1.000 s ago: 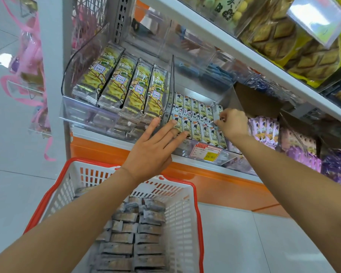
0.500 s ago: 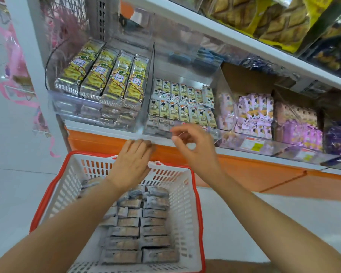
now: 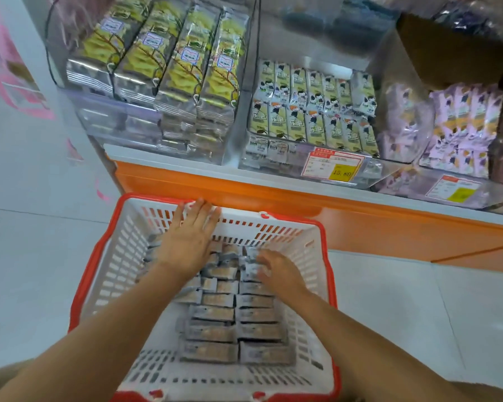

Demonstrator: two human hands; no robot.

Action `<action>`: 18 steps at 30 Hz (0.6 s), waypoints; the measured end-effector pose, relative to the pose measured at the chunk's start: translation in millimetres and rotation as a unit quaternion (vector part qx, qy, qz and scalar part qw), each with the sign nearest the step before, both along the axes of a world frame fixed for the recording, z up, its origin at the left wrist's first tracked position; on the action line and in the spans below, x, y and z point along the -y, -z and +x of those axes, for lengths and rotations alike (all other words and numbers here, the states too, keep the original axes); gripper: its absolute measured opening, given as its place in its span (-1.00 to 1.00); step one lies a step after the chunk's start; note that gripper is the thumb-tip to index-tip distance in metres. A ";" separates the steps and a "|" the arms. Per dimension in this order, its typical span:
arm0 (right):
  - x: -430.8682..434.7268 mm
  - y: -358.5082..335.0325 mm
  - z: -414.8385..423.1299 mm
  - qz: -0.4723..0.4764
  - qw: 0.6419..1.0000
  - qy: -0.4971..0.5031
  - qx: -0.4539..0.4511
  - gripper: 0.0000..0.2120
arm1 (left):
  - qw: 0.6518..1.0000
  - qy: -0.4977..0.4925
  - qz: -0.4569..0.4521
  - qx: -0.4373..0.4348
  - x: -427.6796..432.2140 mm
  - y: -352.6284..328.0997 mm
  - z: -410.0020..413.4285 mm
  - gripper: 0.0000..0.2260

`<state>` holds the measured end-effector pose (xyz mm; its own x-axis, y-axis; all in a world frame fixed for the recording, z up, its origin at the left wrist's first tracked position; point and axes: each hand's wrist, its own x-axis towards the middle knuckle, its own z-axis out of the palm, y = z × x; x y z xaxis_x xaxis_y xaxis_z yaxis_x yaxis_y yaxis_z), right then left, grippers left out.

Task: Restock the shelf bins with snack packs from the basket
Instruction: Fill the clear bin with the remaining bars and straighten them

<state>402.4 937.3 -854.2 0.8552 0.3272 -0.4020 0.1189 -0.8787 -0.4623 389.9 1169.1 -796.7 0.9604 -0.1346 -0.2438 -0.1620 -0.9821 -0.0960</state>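
- The left hand [image 3: 190, 239] lies flat with its fingers straight over the far end of the basket [image 3: 119, 256], holding nothing.
- The right hand [image 3: 279, 271] rests on the far right of the grey snack packs [image 3: 212, 313] in the basket. Blur hides whether it grips one.
- The shelf bins [image 3: 375, 169] stand just beyond the basket.

Two bare forearms are extended forward and downward from the lower corners. The left hand [image 3: 190, 242] is held flat, palm down, with fingers straight, close together and pointed away. The right hand [image 3: 279, 271] is set nearer, its fingers bent downward and blurred; a grip cannot be confirmed.
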 end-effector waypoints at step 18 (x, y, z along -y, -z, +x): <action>-6.1 39.7 8.5 -0.120 0.989 -0.073 0.037 -0.44 | 0.999 -0.011 -0.030 0.035 5.6 21.7 0.8 -0.28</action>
